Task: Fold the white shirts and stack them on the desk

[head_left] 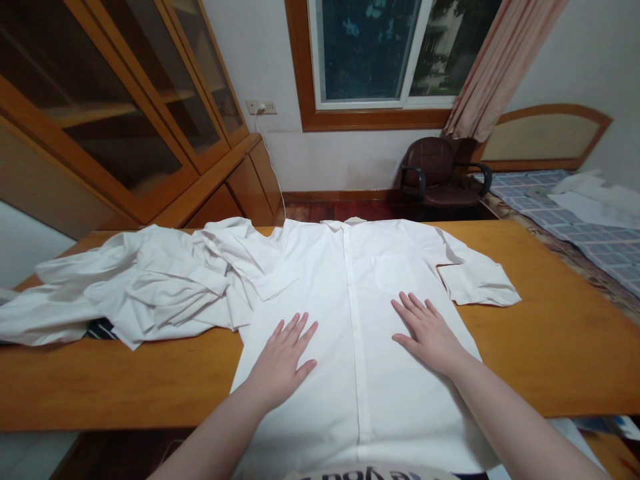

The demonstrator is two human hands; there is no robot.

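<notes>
A white short-sleeved shirt (pixel 327 333) lies spread on the wooden table (pixel 550 347), its collar at the far edge and its button strip running down the middle. My left hand (pixel 283 363) rests flat on the left half of its front, fingers spread. On the right half, below the chest pocket (pixel 393 273), my right hand (pixel 425 333) lies flat with fingers apart. Neither hand grips the cloth. The shirt's right-hand sleeve (pixel 480 277) is stretched out on the tabletop. Its left-hand sleeve (pixel 277 280) lies against a crumpled heap of white clothes (pixel 160 280).
Dark striped cloth (pixel 101 328) shows under the heap. Beyond the table are a glass-door cabinet (pixel 150 87), a brown armchair (pixel 440 173) and a window (pixel 370 53) with a pink curtain (pixel 505 67). A bed (pixel 540 193) with white cloth stands at right.
</notes>
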